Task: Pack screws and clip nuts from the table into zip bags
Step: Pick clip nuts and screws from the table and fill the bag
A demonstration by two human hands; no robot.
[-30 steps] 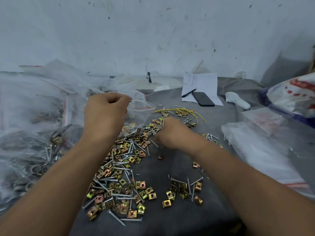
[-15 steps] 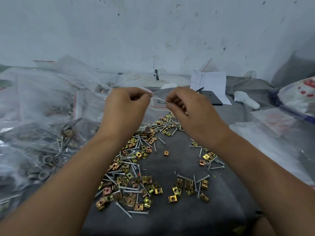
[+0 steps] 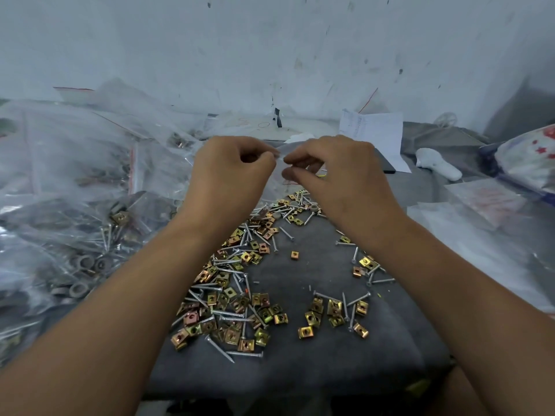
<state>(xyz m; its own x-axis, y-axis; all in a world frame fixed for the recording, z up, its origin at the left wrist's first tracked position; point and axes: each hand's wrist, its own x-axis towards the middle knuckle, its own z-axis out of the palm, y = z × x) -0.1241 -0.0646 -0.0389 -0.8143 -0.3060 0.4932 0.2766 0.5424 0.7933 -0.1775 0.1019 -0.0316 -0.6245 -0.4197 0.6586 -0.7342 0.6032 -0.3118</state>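
The left hand [image 3: 231, 172] and right hand [image 3: 336, 175] pinch a small clear plastic zip bag [image 3: 277, 172] between curled fingertips. Gold clip nuts [image 3: 240, 307] and silver screws [image 3: 231, 313] lie on the table below.

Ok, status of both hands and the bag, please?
Left hand and right hand pinch zip bag above the table. Screws, clip nuts loose below. Nothing blocking.

We see a pale, whitish wall [image 3: 300, 49] filling the upper half of the view, flecked with dark specks and scuffs. Below it stands a table [image 3: 300, 367] covered in dark grey cloth, its near edge just in view. At the far right the wall gives way to a darker grey corner [image 3: 531, 106]. The light is soft and even, with a cool, bluish cast.
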